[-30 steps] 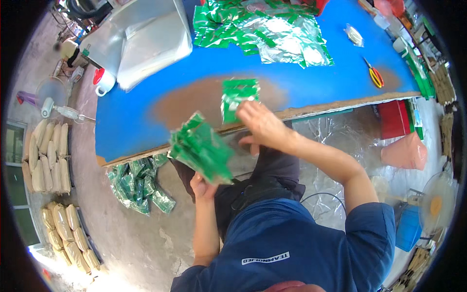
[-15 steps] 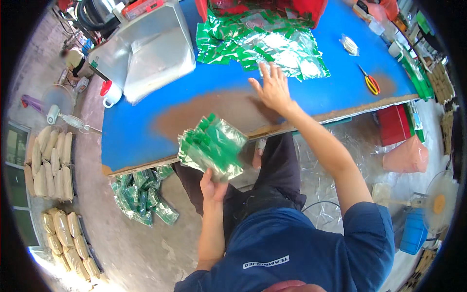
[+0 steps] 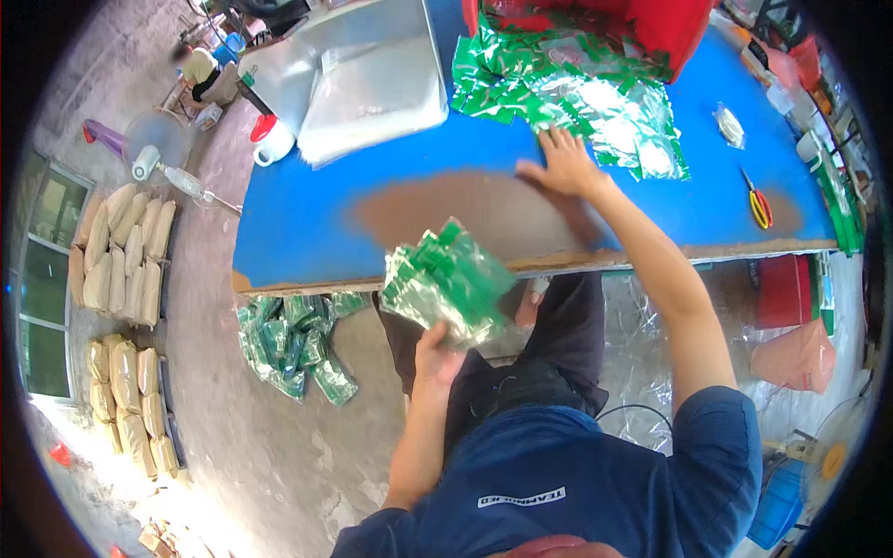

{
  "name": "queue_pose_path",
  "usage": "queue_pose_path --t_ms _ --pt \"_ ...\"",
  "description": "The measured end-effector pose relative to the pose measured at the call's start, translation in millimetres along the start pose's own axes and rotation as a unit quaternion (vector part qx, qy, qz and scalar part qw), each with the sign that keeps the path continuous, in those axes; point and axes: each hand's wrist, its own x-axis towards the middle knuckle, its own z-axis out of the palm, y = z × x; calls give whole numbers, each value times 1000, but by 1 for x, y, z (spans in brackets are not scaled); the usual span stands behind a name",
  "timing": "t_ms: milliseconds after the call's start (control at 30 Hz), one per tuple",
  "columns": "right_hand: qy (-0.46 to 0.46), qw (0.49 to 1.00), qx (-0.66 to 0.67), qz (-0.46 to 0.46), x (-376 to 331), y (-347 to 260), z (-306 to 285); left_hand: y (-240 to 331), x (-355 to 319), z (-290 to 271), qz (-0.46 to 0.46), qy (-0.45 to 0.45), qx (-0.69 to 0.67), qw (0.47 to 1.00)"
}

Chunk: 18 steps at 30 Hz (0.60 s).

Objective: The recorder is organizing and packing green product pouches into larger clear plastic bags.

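Observation:
My left hand [image 3: 437, 358] is closed on the lower edge of a bunch of green and silver foil packets [image 3: 448, 284], held in front of the table's near edge above my lap. The packets overlap in a loose fan. My right hand [image 3: 569, 171] is open over the blue tabletop, palm down, with its fingertips at the near edge of a spread pile of similar green and silver packets [image 3: 530, 82]. Nothing shows in its fingers. Behind that pile lies a red bin [image 3: 642, 33], its mouth facing me, with packets spilling out.
A metal tray [image 3: 288, 88] holding clear plastic bags [image 3: 372, 102] stands left of the pile, beside a white mug [image 3: 272, 144] with a red lid. Red-and-yellow snips [image 3: 761, 206] lie at right. More green packets [image 3: 298, 344] are heaped on the floor. A person [image 3: 200, 74] sits far left.
The whole view has swung to the left. My right hand has slid slightly left along the pile's edge, its fingers closer together. My left hand keeps hold of the packets.

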Motion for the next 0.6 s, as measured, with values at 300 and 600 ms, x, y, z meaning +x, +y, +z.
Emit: queue_pose_path --t_ms 300,600 --pt "3 925 329 -190 -107 -67 -65 53 -6 19 24 -57 248 967" --pt "-516 640 569 -18 -22 -62 -101 65 51 64 -59 -172 317 931"
